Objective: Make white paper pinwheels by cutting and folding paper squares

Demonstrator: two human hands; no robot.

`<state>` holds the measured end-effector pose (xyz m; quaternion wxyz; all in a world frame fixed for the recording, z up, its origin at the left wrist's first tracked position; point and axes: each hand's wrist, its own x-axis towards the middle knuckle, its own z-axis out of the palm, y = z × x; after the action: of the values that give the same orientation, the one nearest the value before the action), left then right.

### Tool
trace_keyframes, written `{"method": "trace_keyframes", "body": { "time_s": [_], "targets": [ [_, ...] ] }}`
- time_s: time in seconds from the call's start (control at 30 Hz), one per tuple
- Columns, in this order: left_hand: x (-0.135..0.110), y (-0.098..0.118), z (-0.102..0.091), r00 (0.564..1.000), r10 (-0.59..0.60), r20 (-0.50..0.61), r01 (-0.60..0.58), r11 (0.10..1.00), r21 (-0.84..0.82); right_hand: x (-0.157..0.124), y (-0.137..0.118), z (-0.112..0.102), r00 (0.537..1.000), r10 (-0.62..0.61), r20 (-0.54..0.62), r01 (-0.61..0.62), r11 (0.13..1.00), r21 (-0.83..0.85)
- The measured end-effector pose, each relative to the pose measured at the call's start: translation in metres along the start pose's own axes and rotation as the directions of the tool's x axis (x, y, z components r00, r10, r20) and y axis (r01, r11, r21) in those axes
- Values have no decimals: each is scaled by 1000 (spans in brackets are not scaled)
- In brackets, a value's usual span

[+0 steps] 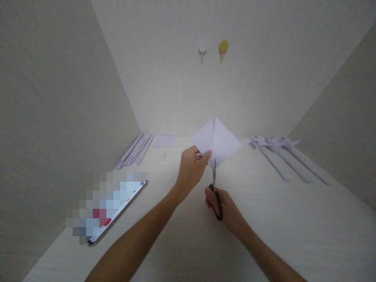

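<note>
Hands (190, 168) (226, 203), two, grip one paper sheet (226, 143) (left) and one pair of scissors (214, 182) (right), below two wall hooks (223, 46)

The head camera looks forward and down; the hands (190, 168) are near.

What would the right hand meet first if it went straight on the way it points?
Likely the white paper in the left hand: the scissors in the right hand point at the paper's lower corner, though exact depth is unclear.
</note>
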<state>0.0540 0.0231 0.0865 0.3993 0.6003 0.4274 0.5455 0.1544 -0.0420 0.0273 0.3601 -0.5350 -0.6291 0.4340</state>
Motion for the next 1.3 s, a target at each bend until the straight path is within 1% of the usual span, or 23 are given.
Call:
{"method": "trace_keyframes", "body": {
  "time_s": [0.13,0.47,0.63,0.83,1.1,1.3],
  "targets": [
    [-1,0,2,1000,-10,-18,9,1000,-28,0,0,0,1000,-1,-5,1,1000,-8],
    [-2,-1,2,999,-10,-44,10,1000,-5,1,0,0,1000,-7,-5,7,1000,-20],
    [-3,-1,2,999,15,-33,-15,999,29,1,1,0,1000,-3,-13,3,1000,-16],
    [-3,0,2,999,2,-40,-1,1000,30,1,-1,-1,1000,-11,-17,10,999,-36],
    [-3,-3,2,999,4,-42,-3,1000,31,1,0,-1,999,8,-32,-10,999,-50],
    [-2,-5,2,998,-3,-61,5,1000,23,1,1,-1,999,-2,-45,0,998,-64]
  ]
}}
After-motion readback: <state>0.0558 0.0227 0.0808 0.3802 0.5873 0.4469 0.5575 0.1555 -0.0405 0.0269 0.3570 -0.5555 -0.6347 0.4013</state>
